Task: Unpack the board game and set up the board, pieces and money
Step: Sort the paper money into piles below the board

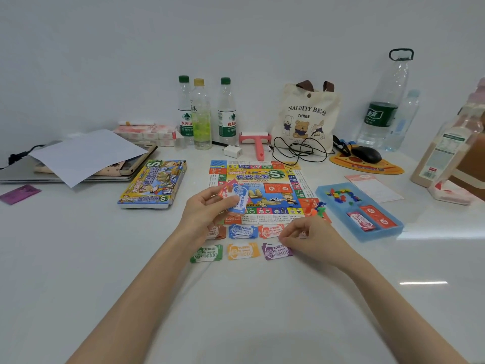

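The colourful game board [265, 190] lies flat on the white table. In front of it lie sorted piles of play money: brown [216, 231], blue [242, 231], red [270, 230], green [207, 254], orange [242, 251] and purple [277, 251]. My left hand [207, 211] holds a small stack of bills [236, 197] over the board's near left corner. With curled fingers, my right hand [309, 237] rests at the right end of the red pile; I cannot see whether it pinches a bill. Small plastic pawns [315, 207] stand on the board's right corner.
The game box [153, 183] lies left of the board. A blue tray [367, 224] with small coloured pieces and card packs sits at the right. Bottles [200, 114], a tote bag [305, 116], cables, a mouse [366, 154] and a laptop under paper [86, 156] line the back.
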Available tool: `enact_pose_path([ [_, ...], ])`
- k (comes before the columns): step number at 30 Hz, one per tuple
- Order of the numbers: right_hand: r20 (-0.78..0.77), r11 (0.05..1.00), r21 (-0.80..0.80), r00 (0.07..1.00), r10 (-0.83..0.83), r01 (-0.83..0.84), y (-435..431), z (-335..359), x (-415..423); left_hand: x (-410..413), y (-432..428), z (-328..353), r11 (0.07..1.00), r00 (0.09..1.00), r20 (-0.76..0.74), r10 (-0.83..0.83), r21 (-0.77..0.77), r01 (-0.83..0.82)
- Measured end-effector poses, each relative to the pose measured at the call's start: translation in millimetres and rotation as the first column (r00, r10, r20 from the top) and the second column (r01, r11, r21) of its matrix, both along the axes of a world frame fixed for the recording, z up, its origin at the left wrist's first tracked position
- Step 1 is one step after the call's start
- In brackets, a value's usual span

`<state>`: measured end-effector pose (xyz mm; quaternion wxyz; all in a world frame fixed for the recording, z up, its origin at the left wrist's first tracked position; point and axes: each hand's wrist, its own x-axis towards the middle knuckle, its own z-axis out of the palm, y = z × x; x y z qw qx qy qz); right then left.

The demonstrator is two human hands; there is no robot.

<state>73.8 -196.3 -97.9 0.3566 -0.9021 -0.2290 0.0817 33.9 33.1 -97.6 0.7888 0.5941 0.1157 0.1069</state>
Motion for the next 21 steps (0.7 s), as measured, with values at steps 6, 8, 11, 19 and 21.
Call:
enact_pose_path([
  [6, 0.117, 0.998, -0.045, 0.993, -0.032, 0.038, 0.5, -3.6, -2.5, 0.3, -0.9, -0.8, 1.0, 1.0, -0.006, -0.007, -0.005, 0.007],
  [8, 0.156, 0.998, -0.007, 0.986, -0.053, 0.055, 2.5, -0.8, -3.3, 0.6, -1.5, -0.7, 1.0, 1.0, -0.01, -0.004, 0.005, 0.004],
  [11, 0.15, 0.983, 0.174, 0.984, -0.092, 0.065, 10.0, 6.8, -6.4, -0.3, -2.6, -0.6, 0.999, 1.0, -0.008, -0.013, 0.039, 0.014],
  [19, -0.001, 0.89, 0.445, 0.994, -0.107, 0.096, 41.3, 14.4, -10.8, -8.7, -13.1, 1.7, 0.976, 0.993, 0.01, -0.122, 0.182, 0.118],
  [21, -0.014, 0.883, 0.457, 0.993, -0.115, 0.109, 44.8, 13.4, -11.1, -9.7, -14.1, 3.0, 0.973, 0.991, 0.017, -0.133, 0.195, 0.127],
])
